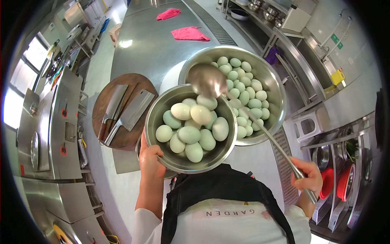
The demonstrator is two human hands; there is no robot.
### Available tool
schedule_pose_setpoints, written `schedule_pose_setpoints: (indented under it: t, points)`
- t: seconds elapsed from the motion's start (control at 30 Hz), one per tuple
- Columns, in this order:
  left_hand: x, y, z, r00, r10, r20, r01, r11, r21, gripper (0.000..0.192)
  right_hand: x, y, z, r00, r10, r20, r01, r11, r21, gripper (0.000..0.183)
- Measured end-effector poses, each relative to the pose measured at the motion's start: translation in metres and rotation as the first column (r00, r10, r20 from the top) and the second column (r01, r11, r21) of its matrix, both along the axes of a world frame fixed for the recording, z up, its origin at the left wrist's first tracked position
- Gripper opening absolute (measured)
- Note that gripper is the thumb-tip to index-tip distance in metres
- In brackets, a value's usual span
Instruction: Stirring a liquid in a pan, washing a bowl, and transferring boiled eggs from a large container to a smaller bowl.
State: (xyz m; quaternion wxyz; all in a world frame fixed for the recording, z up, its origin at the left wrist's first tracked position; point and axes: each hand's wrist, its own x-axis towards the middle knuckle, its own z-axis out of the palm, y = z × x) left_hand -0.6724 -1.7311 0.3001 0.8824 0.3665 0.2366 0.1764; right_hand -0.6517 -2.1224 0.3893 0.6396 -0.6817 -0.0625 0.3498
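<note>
My left hand (150, 160) grips the rim of a stainless steel bowl (190, 168) holding several pale green and cream eggs (189, 134). At the lower right, my right hand (307, 177) is closed around the handle of a long metal ladle (208, 80). The ladle's bowl, its rounded underside showing, is over the far rim of the steel bowl. Behind and to the right stands a larger steel basin (275, 91) with many pale green eggs (244, 97) in it. The ladle's shaft crosses in front of this basin.
Two cleavers (136, 109) lie on a round wooden chopping board (105, 88) at the left. Pink cloths (190, 33) lie farther back on the steel table (143, 30). A stool (317, 123) and shelves with red basins (345, 183) are at the right.
</note>
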Motion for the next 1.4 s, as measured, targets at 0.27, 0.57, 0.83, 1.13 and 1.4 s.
schedule_pose_setpoints:
  t: [0.27,0.57,0.83,1.13,1.4]
  points:
    - [0.002,-0.001,-0.002,0.999,-0.042,0.019,0.042,0.999,0.019,0.082,0.064,0.02,-0.061,0.774,0.129,0.62,0.349,0.73,-0.587,0.063]
    - [0.0,-0.002,0.0,0.999,-0.042,0.023,0.041,0.999,0.008,0.08,0.131,-0.013,-0.143,0.603,0.195,0.774,0.335,0.819,-0.467,0.061]
    - [-0.001,0.0,-0.003,1.0,-0.017,0.0,0.017,1.0,0.005,0.08,0.132,-0.019,-0.102,0.91,-0.254,-0.328,0.391,0.786,0.478,0.049]
    - [-0.001,-0.002,-0.001,1.0,-0.007,0.029,0.007,1.0,-0.002,0.081,0.091,0.003,-0.073,0.873,-0.051,-0.485,0.405,0.631,0.662,0.056]
    - [-0.002,0.0,0.0,1.0,0.015,0.014,-0.014,0.999,-0.045,0.081,0.026,0.0,-0.025,0.971,-0.063,-0.229,0.174,0.845,0.505,0.07]
